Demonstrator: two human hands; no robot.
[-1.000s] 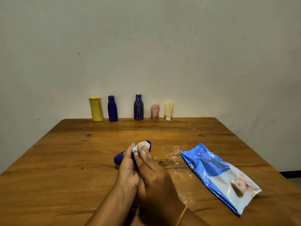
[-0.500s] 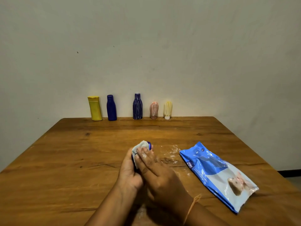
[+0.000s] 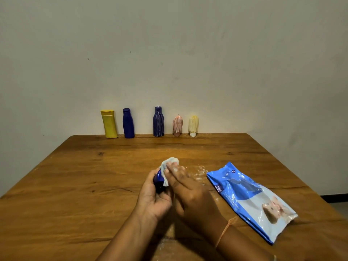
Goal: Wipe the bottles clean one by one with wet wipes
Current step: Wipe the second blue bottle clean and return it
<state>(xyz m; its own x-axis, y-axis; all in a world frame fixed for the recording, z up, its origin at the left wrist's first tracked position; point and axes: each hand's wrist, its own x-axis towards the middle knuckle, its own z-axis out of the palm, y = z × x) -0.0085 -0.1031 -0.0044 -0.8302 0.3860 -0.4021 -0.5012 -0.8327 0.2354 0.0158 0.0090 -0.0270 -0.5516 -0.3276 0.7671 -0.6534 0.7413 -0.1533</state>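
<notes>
- Gripping a dark blue bottle (image 3: 159, 180) near the middle of the wooden table (image 3: 75, 185), the left hand (image 3: 153, 196) is curled round its lower body, so only a short blue stretch shows between the fingers and the cloth.
- The right hand (image 3: 190, 193) presses a crumpled white wet wipe (image 3: 168, 164) against the bottle's far end; its fingers lie flat over the wipe, pinning it there, and the bottle's cap is hidden beneath.
- Both forearms are cut off by the bottom edge; a thin orange thread (image 3: 225, 229) circles the right wrist.
- Pale smears on the wood just beyond the hands could be moisture or residue; it is hard to tell in this light.
- To the right lies a blue wipes pack (image 3: 250, 198), flat, with "mee" readable on a dark tab; the rest of the print is too small to read.
- Along the far edge by the wall stand a yellow bottle (image 3: 109, 124), a plain blue bottle (image 3: 128, 123), a streaked blue bottle (image 3: 158, 121), a streaked pink bottle (image 3: 177, 126) and a cream bottle (image 3: 193, 125), all upright, none with a legible label.
</notes>
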